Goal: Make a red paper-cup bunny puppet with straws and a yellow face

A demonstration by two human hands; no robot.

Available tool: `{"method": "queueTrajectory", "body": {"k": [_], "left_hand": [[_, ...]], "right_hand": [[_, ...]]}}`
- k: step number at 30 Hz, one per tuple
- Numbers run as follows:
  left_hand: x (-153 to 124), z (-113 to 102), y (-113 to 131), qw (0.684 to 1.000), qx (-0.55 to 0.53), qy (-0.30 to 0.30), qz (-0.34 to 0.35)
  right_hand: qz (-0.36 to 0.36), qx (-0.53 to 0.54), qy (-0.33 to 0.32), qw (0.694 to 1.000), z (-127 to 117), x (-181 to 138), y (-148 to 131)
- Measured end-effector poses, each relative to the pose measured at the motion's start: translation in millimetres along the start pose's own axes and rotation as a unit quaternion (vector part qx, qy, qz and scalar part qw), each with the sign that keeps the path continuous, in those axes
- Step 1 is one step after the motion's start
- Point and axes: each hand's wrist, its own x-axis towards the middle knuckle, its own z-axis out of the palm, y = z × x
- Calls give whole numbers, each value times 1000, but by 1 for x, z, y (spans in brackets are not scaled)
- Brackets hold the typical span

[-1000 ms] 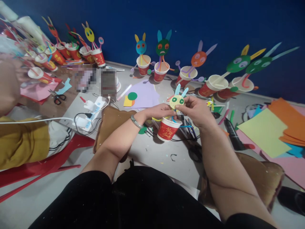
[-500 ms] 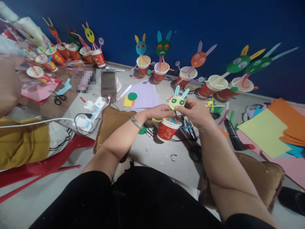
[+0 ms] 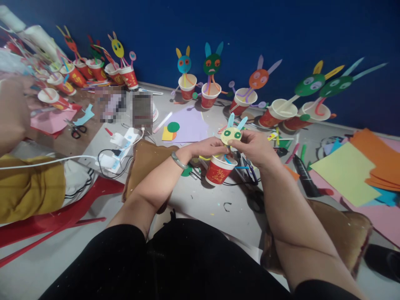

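Note:
A pale yellow paper rabbit head (image 3: 231, 136) with green eyes and light blue ears is held upright just above a red and white paper cup (image 3: 219, 171). My right hand (image 3: 258, 148) pinches its right edge, thumb on the front. My left hand (image 3: 211, 147) is closed at the head's lower left edge, with its fingertips partly hidden. Blue and yellow strips stick out of the cup, which stands on the table below both hands.
Paper cups with rabbit heads (image 3: 212, 63) line the blue wall. A power strip (image 3: 125, 146) with cables and brown cushions (image 3: 146, 166) lie left. Coloured paper (image 3: 346, 173) and a black marker (image 3: 304, 177) are right. Another person's arm (image 3: 12, 112) shows at far left.
The view has shifted very slightly. Both hands keep their places at the rabbit head, and the cup stays where it was.

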Motion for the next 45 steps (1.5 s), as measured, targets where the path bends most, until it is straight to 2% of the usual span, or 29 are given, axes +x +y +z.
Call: {"method": "queueTrajectory", "body": {"k": [13, 19, 45], "left_hand": [[0, 0, -1, 1000, -6, 3, -1], [-3, 1, 2, 1000, -5, 5, 3], [-5, 7, 13, 999, -16, 35, -36]], "right_hand": [[37, 36, -23, 998, 1, -5, -18], [46, 76, -40, 995, 3, -5, -16], [48, 74, -58, 994, 3, -5, -16]]}}
